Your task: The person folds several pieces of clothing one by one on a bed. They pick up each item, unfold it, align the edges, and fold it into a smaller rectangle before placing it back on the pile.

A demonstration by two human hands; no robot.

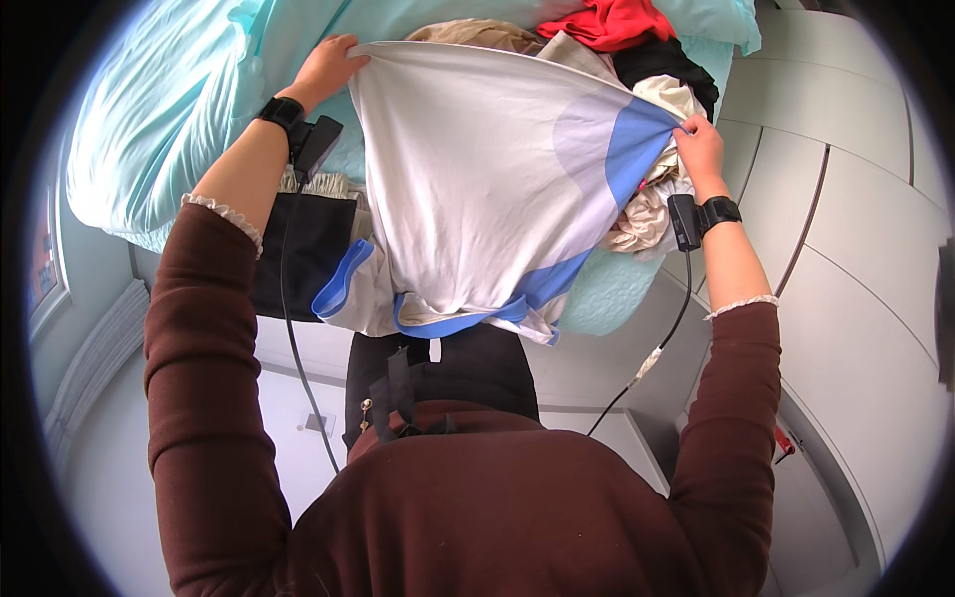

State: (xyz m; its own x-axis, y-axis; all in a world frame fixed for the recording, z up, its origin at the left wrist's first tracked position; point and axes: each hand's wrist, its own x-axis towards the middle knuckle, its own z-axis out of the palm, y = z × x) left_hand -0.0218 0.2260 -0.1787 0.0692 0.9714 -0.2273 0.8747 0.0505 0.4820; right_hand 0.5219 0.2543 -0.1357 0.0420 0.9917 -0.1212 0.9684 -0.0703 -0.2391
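Observation:
A white T-shirt with blue trim and a blue patch (pixel 477 172) is stretched out over the bed's near edge. My left hand (pixel 328 69) pinches its far left corner, and my right hand (pixel 698 149) grips the blue part at its right corner. The sleeve and collar, edged in blue, hang bunched at the near side. Beneath and to the left of the shirt lies a folded black cloth (pixel 298 246). Crumpled cream garments (pixel 645 220) lie under and beside my right hand. What the shirt covers is hidden.
Red (pixel 612 26), black (pixel 668 67) and tan (pixel 477 33) garments are heaped at the bed's far side. A light turquoise quilt (pixel 171 112) bulges at the left. White cabinet panels (pixel 858 246) stand at the right. Cables run from both wrist devices towards my body.

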